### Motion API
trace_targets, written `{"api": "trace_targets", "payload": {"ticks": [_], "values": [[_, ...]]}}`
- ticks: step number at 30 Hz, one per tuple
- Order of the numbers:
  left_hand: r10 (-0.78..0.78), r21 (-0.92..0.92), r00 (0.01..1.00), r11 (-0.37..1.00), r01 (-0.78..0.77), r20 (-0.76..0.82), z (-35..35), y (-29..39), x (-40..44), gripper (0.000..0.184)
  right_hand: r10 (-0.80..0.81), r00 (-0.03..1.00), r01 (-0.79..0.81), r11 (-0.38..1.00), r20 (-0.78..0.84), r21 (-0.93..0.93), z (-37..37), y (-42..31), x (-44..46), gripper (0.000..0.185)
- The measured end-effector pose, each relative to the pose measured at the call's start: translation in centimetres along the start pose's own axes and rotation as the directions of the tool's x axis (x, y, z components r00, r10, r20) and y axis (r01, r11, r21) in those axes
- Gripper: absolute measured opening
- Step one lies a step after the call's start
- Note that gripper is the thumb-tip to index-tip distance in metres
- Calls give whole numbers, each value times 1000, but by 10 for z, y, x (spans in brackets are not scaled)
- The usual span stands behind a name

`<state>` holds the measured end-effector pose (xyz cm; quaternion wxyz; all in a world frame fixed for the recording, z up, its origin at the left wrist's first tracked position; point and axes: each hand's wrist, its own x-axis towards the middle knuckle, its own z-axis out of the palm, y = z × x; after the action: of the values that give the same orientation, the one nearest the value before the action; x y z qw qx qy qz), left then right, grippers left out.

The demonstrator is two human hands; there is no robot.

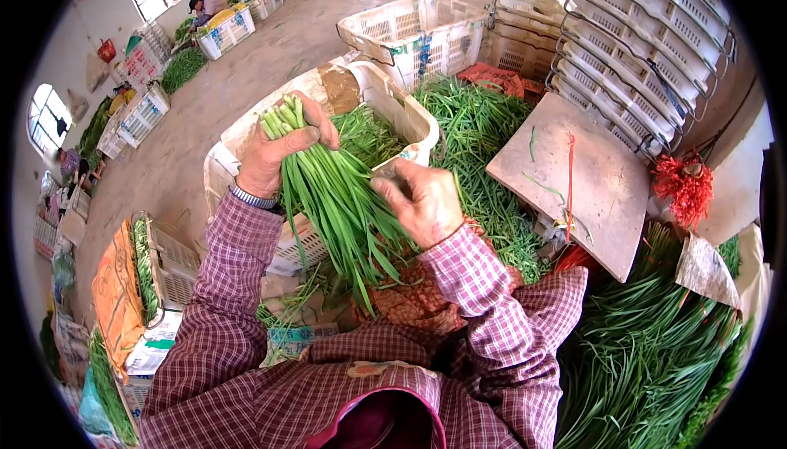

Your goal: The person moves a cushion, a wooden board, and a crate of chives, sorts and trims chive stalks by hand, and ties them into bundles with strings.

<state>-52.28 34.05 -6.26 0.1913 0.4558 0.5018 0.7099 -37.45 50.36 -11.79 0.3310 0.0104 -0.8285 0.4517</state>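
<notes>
The left hand [275, 150] is wrapped around a bunch of long green leaves [332, 191], close to the fat, pale ends [287, 115]. The right hand [426, 199] has its fingers bent in, and it is at the right edge of the leaves, about halfway down. I cannot tell if it is pinching a leaf or just touching. The two hands are apart, with leaves between them.

The bunch is long and slants. The pale ends stick up at the left hand, and the thin tips hang down and a bit right, toward the person's lap. The left hand is nearer the pale ends. The right hand is nearer the middle and the tips.

Behind the hands is a white basket [422, 121] with more greens [365, 133] in it. A big heap of leaves [475, 125] lies past the right hand. To the right of that hand is a tilted tabletop [602, 183] with a red string [570, 179] on it.

There is green and blue paint on the white crate [443, 27] farther back, but I can't read any word there. A bag [297, 342] below the left hand has blue-green print, too small to read. I can't make out any brand.
</notes>
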Motion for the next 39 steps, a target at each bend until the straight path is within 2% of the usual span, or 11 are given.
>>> {"api": "trace_targets", "payload": {"ticks": [6, 8, 10, 14, 17, 22, 24, 27, 32, 36, 39], "values": [[-59, 115, 998, 992, 56, 30, 5, -11, 0, 22, -167, 985, 152, 947, -30, -284, -37, -30, 14, 12], [-32, 280, 999, 960, 25, 19, -4, -15, 2, 21, -179, 981, 131, 892, -71, -432, -53, -34, 16, 10], [-81, 244, 995, 966, 91, -51, -14, -19, -2, 20, -225, 967, 155, 890, -116, -429, -83, -49, 17, 11], [-65, 84, 988, 994, 77, -138, -47, -20, -12, 19, -111, 993, 117, 876, 40, -467, -122, -40, 4, 16], [25, -143, 988, 989, -47, -150, -63, -12, -14, 15, -14, 996, 60, 822, 85, -566, -109, -3, -23, 25], [136, -334, 979, 925, -180, -150, -82, -3, -16, 16, 89, 990, -59, 965, 107, -254, -66, 33, -64, 12], [178, -446, 973, 866, -226, -147, -85, 2, -14, 16, 5, 987, 18, 990, 163, -138, -54, 37, -75, 14], [193, -450, 965, 856, -255, -179, -87, 7, -14, 15, 186, 958, -133, 963, 217, -235, -39, 42, -86, 17], [230, -505, 951, 807, -305, -206, -88, 10, -13, 13, 150, 980, -114, 962, 130, -247, -20, 42, -86, 18], [273, -571, 954, 767, -295, -125, -87, 12, -12, 11, 265, 963, -247, 939, 47, -238, -21, 42, -75, 19], [295, -593, 952, 754, -282, -76, -90, 11, -11, 12, 407, 892, -356, 901, 197, -249, -19, 44, -69, 32]]}}
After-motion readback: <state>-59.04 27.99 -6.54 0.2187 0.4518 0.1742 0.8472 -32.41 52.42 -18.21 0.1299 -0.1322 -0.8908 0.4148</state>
